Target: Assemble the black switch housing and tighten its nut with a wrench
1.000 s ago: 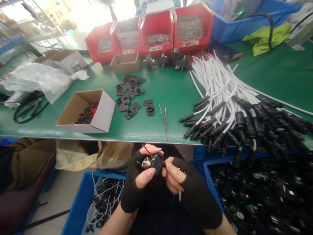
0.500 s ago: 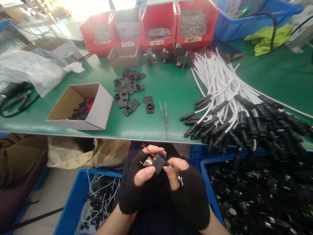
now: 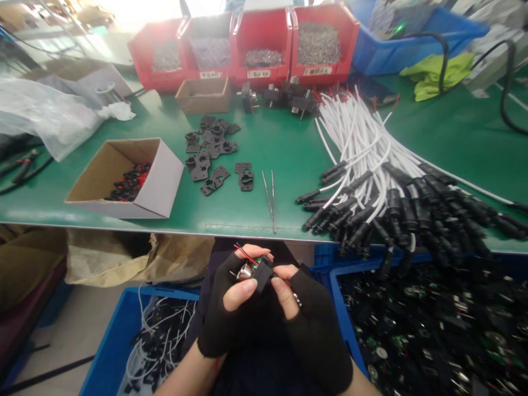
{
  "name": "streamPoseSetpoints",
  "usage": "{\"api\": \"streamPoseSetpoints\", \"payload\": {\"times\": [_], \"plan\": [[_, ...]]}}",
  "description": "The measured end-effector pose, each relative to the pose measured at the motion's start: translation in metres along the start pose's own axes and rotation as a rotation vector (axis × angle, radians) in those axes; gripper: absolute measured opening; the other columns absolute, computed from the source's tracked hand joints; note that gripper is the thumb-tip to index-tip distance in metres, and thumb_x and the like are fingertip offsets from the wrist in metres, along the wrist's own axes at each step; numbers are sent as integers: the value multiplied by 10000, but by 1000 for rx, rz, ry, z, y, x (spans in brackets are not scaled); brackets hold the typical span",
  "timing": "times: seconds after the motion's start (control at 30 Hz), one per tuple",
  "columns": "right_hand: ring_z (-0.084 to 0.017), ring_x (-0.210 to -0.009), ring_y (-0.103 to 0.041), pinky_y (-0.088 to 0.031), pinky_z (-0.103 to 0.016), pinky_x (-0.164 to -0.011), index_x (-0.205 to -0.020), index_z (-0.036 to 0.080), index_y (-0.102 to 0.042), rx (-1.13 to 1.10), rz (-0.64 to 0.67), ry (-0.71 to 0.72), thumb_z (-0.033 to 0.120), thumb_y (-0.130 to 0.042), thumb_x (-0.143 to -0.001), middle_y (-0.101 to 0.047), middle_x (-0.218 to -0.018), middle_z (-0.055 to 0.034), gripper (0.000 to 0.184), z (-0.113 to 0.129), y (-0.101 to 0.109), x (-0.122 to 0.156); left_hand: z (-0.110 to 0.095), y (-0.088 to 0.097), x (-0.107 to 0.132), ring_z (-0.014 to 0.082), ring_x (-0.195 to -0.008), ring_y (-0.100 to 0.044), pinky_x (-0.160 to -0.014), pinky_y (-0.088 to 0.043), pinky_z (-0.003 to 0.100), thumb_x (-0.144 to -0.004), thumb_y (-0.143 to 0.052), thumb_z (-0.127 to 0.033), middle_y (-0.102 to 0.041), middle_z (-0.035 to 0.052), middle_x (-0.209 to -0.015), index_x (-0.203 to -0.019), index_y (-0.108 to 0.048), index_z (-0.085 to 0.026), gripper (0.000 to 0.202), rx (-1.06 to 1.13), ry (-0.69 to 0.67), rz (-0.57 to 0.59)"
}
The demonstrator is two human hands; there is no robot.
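Note:
In the head view, my left hand (image 3: 231, 302), in a black fingerless glove, grips a small motor assembly (image 3: 261, 273) above my lap. It has a black block housing, a silver motor can (image 3: 245, 272), a bit of green circuit board and thin red and black wires (image 3: 244, 252). My right hand (image 3: 307, 313), gloved the same way, pinches at the housing's right side. A short thin part with a silvery end (image 3: 297, 299) shows beside its fingers, mostly hidden by them. Tweezers (image 3: 269, 203) lie on the green table, beyond my hands.
Black plastic brackets (image 3: 246, 177) and an open box of red and black pieces (image 3: 160, 179) sit on the table (image 3: 284, 143). White cables (image 3: 363, 143) with black connectors overhang its right edge. Red bins (image 3: 264, 41) line the back. Blue crates (image 3: 350, 335) flank my lap.
The view has shifted slightly, so the table items appear further left. My right fingers have closed in nearer the housing, covering more of the thin silvery-ended part.

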State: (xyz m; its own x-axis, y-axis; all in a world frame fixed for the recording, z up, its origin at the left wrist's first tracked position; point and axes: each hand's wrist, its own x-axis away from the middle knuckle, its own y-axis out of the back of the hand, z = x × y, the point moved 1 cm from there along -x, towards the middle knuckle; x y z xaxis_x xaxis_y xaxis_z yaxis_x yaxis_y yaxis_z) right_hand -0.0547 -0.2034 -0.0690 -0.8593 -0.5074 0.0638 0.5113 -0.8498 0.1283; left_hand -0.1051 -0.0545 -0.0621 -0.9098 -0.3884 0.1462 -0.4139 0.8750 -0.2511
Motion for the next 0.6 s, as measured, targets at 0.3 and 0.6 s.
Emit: {"api": "streamPoseSetpoints", "payload": {"times": [0.3,0.6], "plan": [[-190,-640,-611,-490,-295,-611,-930,211,-684,3,-67,23,431,-524,-1086,-658,-762,-36,314,11,-4,-4,-7,-1,-3,258,-1054,-650,-919,-475,322,-800,-698,-402,-722,32,-1132,-1151,-752,-248,387,-71,-95,51],[-273,-860,-722,-599,-394,-761,-1108,235,-693,298,-156,251,378,-572,-1081,-742,-1031,-97,190,-21,-4,0,-8,-1,-1,229,-984,-667,-885,-491,299,-813,-737,-390,-742,13,-1083,-1129,-758,-277,336,-64,-78,-5]]}}
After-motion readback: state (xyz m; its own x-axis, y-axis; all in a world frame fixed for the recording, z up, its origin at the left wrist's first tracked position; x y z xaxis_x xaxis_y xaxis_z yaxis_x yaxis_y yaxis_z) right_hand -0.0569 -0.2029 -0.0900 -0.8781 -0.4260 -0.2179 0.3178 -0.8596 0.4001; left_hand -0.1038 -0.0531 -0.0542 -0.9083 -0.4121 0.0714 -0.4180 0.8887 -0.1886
